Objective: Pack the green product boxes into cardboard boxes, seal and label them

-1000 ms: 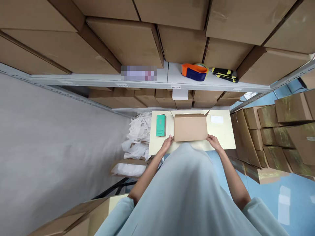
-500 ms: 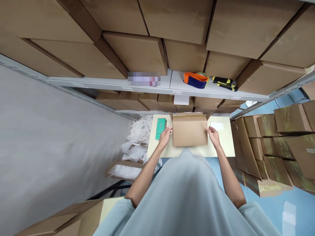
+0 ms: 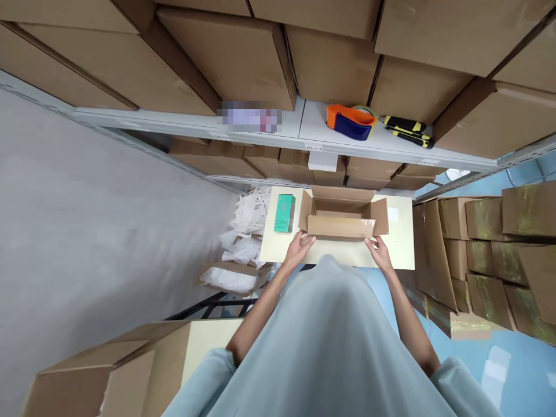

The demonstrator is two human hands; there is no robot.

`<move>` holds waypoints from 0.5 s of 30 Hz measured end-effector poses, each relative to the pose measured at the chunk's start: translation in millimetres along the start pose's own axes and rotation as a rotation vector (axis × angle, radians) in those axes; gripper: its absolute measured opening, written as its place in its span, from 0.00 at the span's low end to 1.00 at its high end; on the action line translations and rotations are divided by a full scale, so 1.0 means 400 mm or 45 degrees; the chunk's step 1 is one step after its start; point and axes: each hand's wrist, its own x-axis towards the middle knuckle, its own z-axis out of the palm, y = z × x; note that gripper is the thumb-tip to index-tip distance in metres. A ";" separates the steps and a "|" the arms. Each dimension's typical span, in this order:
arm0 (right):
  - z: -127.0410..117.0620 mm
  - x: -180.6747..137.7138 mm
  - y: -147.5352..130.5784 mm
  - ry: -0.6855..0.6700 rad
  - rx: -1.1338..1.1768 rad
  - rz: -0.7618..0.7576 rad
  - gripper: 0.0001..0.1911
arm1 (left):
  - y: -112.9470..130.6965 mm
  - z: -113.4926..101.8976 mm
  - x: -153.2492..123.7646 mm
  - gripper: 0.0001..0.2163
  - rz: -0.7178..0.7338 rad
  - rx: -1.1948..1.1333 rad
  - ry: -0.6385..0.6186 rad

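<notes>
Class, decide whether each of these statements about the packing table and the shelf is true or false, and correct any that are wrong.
1. An open cardboard box is on the cream table. True.
2. The green carton is to the right of the cardboard box. False: it is to the left.
3. An orange and dark blue tape dispenser rests on the shelf. True.
4. The left hand is holding the tape dispenser. False: it is at the cardboard box's near left corner.
5. Black-and-yellow tools lie right of the tape dispenser. True.
</notes>
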 end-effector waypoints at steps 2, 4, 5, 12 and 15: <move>-0.001 -0.005 0.019 -0.019 0.001 0.018 0.54 | -0.017 -0.001 -0.013 0.34 -0.075 -0.020 -0.018; -0.011 -0.014 0.030 -0.036 0.020 0.014 0.52 | -0.026 -0.010 -0.027 0.37 -0.104 -0.059 0.033; -0.020 -0.019 0.032 -0.035 0.035 0.008 0.51 | -0.026 -0.016 -0.032 0.38 -0.097 -0.072 0.082; -0.111 -0.017 -0.013 0.245 0.140 -0.079 0.45 | 0.076 -0.060 -0.001 0.33 0.174 0.127 0.385; -0.128 0.000 -0.045 0.244 0.051 -0.159 0.37 | 0.129 -0.050 0.033 0.24 0.202 0.281 0.427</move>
